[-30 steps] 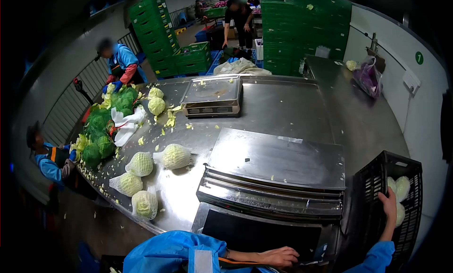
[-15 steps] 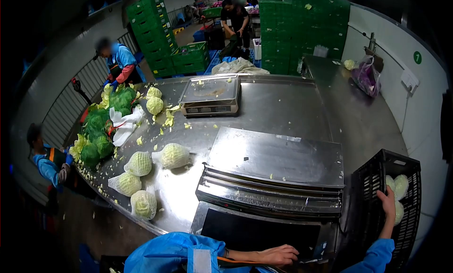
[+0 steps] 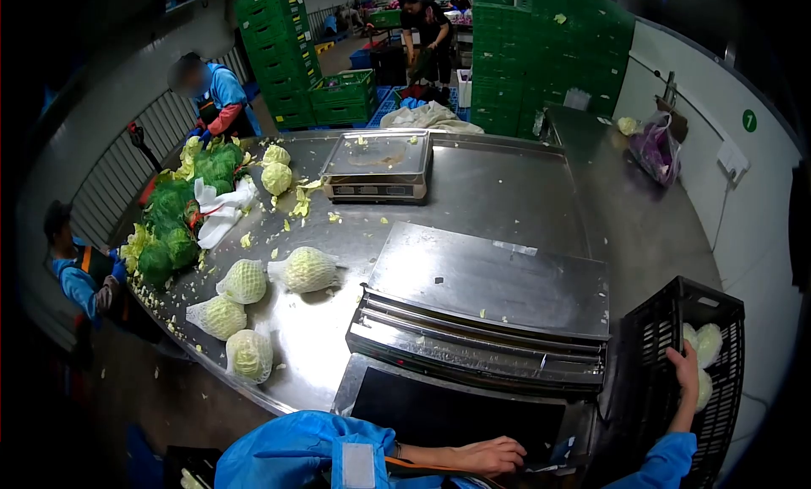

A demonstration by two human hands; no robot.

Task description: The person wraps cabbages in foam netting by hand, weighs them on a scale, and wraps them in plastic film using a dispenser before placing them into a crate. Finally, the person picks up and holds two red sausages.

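Observation:
My left hand [image 3: 492, 456] lies on the front edge of the wrapping machine [image 3: 481, 341], beside its black plate [image 3: 456, 411]. Its fingers are loosely bent and nothing shows in them. Over at the right, my right hand [image 3: 686, 372] grips the near-left rim of a black plastic crate [image 3: 728, 354], thumb and fingers around the edge. Inside the crate, just beside that hand, are several pale cabbages [image 3: 708, 344]. To the left on the steel table [image 3: 507, 185], several cabbages [image 3: 247, 355] sit in white foam net sleeves.
A scale [image 3: 376, 166] stands at the table's far side. Bare cabbages [image 3: 276, 178], leaf scraps and green net bags [image 3: 173, 248] lie left. Two people in blue work along that side; another stands behind. Green crates [image 3: 549, 62] are stacked at the back. A purple bag [image 3: 656, 148] lies right.
The view has shifted slightly. My hands stay in about the same places, on the machine edge and at the crate. The person at lower left has raised their head a little.

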